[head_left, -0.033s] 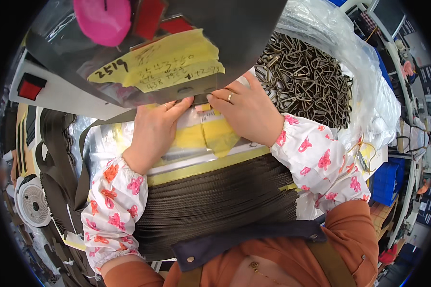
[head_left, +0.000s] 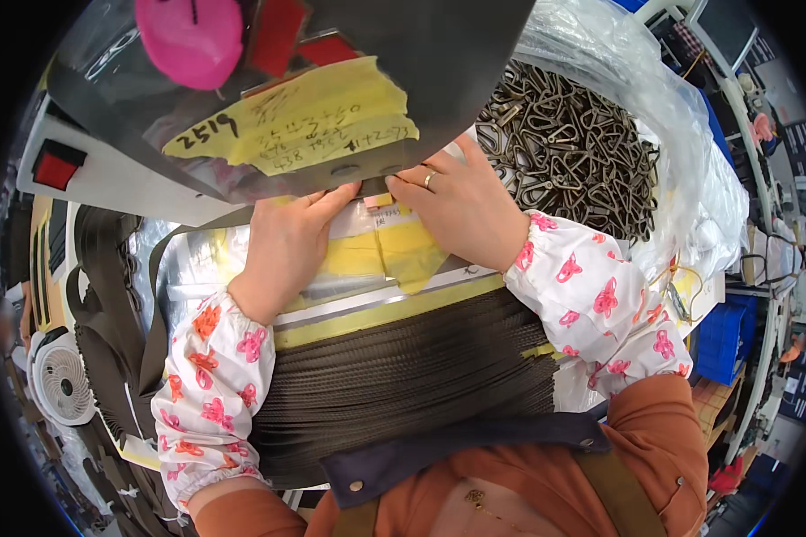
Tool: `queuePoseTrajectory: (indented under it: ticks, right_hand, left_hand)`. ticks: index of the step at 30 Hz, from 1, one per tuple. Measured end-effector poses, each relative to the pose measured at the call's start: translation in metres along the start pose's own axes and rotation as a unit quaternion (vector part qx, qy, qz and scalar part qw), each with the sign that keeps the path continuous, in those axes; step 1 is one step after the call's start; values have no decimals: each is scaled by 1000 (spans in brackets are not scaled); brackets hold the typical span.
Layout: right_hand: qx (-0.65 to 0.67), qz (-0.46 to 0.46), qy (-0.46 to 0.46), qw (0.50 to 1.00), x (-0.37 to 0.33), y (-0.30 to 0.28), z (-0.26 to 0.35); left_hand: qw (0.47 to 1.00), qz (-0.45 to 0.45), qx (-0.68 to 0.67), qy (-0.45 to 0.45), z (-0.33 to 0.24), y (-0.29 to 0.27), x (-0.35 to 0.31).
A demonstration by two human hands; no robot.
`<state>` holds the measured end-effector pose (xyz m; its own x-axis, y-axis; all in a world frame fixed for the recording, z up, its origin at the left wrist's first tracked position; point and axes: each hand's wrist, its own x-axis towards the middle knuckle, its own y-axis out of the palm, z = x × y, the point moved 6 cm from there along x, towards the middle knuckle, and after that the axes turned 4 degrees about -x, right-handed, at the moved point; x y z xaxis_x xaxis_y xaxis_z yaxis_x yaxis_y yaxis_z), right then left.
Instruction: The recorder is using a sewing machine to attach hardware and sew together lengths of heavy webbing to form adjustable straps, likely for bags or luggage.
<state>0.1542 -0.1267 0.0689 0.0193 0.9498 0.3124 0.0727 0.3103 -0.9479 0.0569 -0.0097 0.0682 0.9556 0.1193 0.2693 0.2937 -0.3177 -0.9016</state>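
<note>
Strap: a dark strap (head_left: 374,185) shows as a short piece between the fingertips, just before 12 o'clock, close under the machine cover.
Left hand: the left hand (head_left: 282,237), between 9 and 10 o'clock, has its foremost digit stretched toward 12 and touching the strap; its other fingertips are hidden, so I cannot tell whether it is clamped.
Right hand: the right hand (head_left: 464,208), toward 1 o'clock and ringed, lays one digit tip on the strap's opposite side; its longer fingers pass behind the cover, so its grip cannot be told either. The hands are near but apart.
Handling: the strap is probably light and pliant, tough rather than fragile, not very slippery, and apt to twist if held at one place.
Hold: best taken flat at both edges, thumbs above and fingertips beneath, as judged from its shape.
Machine cover: a dark, glossy machine cover (head_left: 457,67) fills 11 to 12 o'clock, bearing yellow tape (head_left: 295,116).
Loops: dark webbing loops (head_left: 107,309) hang at 9 o'clock.
Stack: layered dark webbing (head_left: 403,385) lies at 6 o'clock, below the hands.
Metalware: a heap of bronze-coloured metal hooks (head_left: 573,148) lies at 2 o'clock, beside clear plastic sheeting (head_left: 703,192).
Edge: a white fan (head_left: 63,380) stands past 8 o'clock.
</note>
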Motion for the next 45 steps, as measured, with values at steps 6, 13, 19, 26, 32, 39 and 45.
queuePoseTrajectory:
  ticks: [6,13,19,26,32,39,45]
  right_hand:
    - [-23,16,21,999,4,4,-8]
    - [-3,6,28,1000,8,7,-16]
    - [21,16,18,999,10,7,-15]
    - [15,15,18,1000,4,4,-11]
    - [59,33,-8,998,1,-6,4]
    - [60,18,-21,998,-2,-10,6]
    - [37,13,-16,999,0,-12,7]
  left_hand:
    - [998,13,-1,-65,24,12,-1]
    - [997,2,36,-73,31,13,6]
    - [999,-33,36,-11,27,7,5]
    - [989,111,20,-93,31,19,-2]
    - [994,41,-42,94,-9,-4,1]
    - [986,81,10,143,-20,-6,6]
    - [988,20,-23,152,-12,-3,3]
